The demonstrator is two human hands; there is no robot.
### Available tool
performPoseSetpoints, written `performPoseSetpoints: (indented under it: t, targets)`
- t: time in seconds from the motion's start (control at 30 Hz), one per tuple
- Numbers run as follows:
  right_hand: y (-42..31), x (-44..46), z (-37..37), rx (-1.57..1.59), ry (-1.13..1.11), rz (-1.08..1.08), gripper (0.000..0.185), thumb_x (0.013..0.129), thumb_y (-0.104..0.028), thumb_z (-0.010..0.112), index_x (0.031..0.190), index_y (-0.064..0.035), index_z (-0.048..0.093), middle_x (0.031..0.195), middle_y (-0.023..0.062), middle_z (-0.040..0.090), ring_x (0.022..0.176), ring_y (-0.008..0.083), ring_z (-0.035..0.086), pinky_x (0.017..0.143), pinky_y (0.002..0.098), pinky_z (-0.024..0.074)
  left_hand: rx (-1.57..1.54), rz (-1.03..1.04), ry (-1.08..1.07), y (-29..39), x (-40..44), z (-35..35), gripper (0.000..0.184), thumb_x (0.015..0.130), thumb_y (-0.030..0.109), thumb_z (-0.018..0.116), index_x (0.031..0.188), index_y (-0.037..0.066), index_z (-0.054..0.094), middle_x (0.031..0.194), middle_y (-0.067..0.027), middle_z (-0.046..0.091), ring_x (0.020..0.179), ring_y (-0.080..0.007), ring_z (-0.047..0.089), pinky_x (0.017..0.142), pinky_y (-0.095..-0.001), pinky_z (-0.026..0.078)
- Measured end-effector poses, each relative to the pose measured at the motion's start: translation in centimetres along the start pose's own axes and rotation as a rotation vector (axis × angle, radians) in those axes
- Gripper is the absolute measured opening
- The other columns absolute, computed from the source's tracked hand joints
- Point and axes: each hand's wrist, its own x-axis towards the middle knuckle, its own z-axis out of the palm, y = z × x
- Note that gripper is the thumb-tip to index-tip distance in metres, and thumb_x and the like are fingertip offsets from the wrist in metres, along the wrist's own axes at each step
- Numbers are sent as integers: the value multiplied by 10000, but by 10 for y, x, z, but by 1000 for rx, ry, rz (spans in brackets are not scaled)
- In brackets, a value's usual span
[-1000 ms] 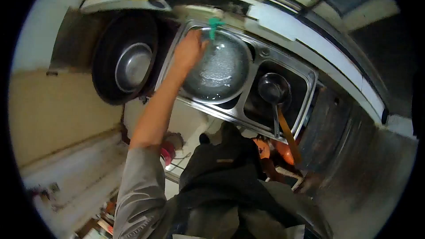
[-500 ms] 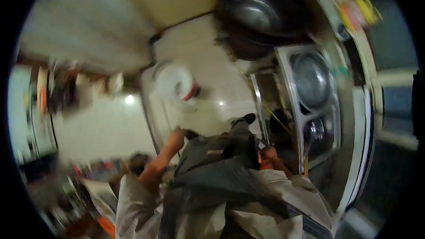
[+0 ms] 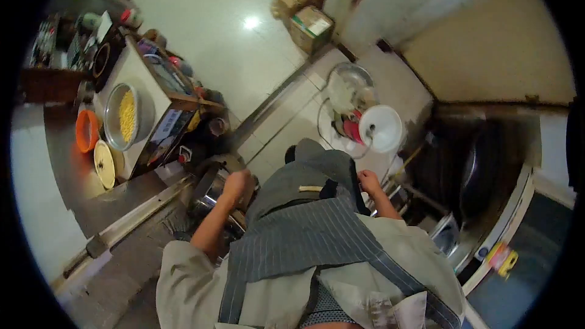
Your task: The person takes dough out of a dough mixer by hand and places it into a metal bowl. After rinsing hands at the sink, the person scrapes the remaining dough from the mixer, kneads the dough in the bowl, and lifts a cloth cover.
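Observation:
My left hand [image 3: 238, 187] is curled closed at the left side of the grey striped apron [image 3: 286, 244], with nothing seen in it. Beneath and beside it stands a shiny steel pot [image 3: 210, 192], partly hidden by the forearm. My right hand [image 3: 368, 181] hangs by the right side of the apron, its fingers curled in and nothing visible in them. Nearest beyond it on the tiled floor is a round white basin-like thing [image 3: 382, 127] with a red part [image 3: 349, 129] beside it.
On the left counter stand a metal bowl of yellow kernels [image 3: 126, 116], an orange bowl [image 3: 87, 131] and a pale round lid [image 3: 104, 164]. A cardboard box [image 3: 311, 29] sits by the far doorway. Large dark woks [image 3: 475, 164] stand at the right. A clear basin [image 3: 351, 82] lies on the floor.
My view has swung left: the white basin-like thing has shifted rightward, and the counter with the bowls has come into sight. Both hands stay at my sides.

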Motion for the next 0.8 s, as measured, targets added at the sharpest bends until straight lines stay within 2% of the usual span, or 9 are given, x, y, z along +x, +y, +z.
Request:
performPoseSetpoints:
  t: [0.13,0.27,0.43,0.47,0.5,0.57,0.7,0.77,0.8]
  targets:
    - [-94,53,29,-28,-34,45,191,904,-192,551,842,-22,613,637,47,538,470,144,498,425,305,396,-120,-76,55,-16,1,-24,254,844,261,570,906,23,633,872,-237,642,852,-430,606,723,-507,473]
    - [-115,139,43,-472,-24,-417,240,846,-192,572,904,16,677,804,146,675,701,246,651,654,357,507,-51,-227,26,-44,37,-47,297,892,322,543,967,52,639,883,-237,645,853,-426,610,730,-512,471]
    - [-164,248,66,-732,-113,-402,298,796,-212,606,982,11,672,920,185,687,845,307,664,761,386,484,-15,-159,117,-52,143,-144,298,922,330,506,933,52,614,845,-232,643,800,-426,610,700,-525,467]
    - [-173,247,69,-724,-113,-397,298,796,-212,606,982,11,672,920,185,687,845,307,664,761,386,484,11,-131,155,-53,174,-159,299,926,331,499,916,47,593,824,-229,639,789,-433,605,690,-532,462]
    - [-187,243,72,-226,-116,-167,299,797,-198,598,994,14,671,924,171,692,850,310,660,766,393,481,38,-102,194,-57,206,-181,302,930,332,492,899,43,573,803,-225,635,778,-439,600,680,-539,457]
    - [-295,210,84,21,25,-48,284,800,-165,576,997,17,669,902,137,694,814,298,651,759,401,477,1,-115,215,-61,280,-242,296,933,326,485,900,40,556,797,-230,627,783,-443,595,682,-539,452]
    - [-389,317,137,-428,851,-759,241,814,-138,545,936,30,667,831,140,677,760,275,628,741,413,467,-159,-133,221,-48,408,-357,266,932,289,472,952,32,538,833,-261,607,832,-457,579,713,-529,436]
    - [-473,357,85,-526,-126,-105,240,843,-157,532,890,37,666,864,168,675,749,280,629,724,419,475,-237,-161,150,-41,424,-404,249,923,258,465,973,24,536,878,-271,600,878,-456,571,743,-523,430]
    - [-525,369,91,-553,-139,-131,240,843,-157,532,890,37,666,864,168,675,749,280,629,724,419,475,-255,-178,180,-45,430,-417,249,923,258,465,973,24,536,878,-271,600,878,-456,571,743,-523,430]
